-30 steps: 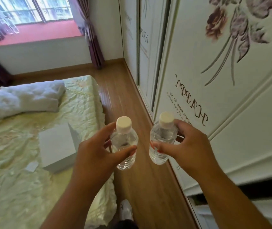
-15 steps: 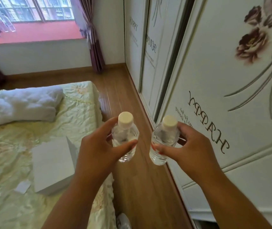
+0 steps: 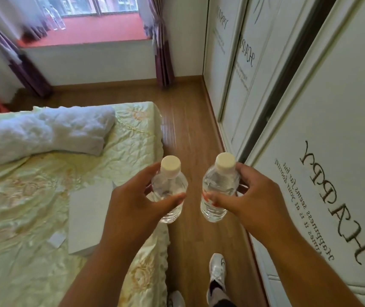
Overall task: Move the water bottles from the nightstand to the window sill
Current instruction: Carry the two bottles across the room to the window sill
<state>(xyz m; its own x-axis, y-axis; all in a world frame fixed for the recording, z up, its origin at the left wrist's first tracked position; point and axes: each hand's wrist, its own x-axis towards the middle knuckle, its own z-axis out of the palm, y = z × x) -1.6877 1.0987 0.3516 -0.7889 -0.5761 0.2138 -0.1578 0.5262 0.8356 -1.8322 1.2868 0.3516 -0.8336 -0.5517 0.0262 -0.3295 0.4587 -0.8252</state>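
My left hand (image 3: 132, 202) is wrapped around a clear water bottle (image 3: 170, 187) with a white cap, held upright over the bed's edge. A second clear bottle (image 3: 218, 191) with a white cap stands upright in my right hand (image 3: 252, 200), above the wooden floor. The two bottles are side by side and apart. The red window sill (image 3: 101, 29) lies far ahead under the window. Two or three clear bottles (image 3: 54, 17) stand at its left end, blurred. The nightstand is out of view.
A bed (image 3: 33, 196) with a pale green cover fills the left, carrying a rolled white blanket (image 3: 44, 131) and a white box (image 3: 88, 218). White wardrobe doors (image 3: 332, 129) line the right. A wooden floor strip (image 3: 188, 120) runs between them toward the sill. Purple curtains (image 3: 161, 47) hang beside the window.
The view has moved forward along the aisle and the window sill looks nearer. Both hands still hold their bottles upright in front of me, in much the same pose.
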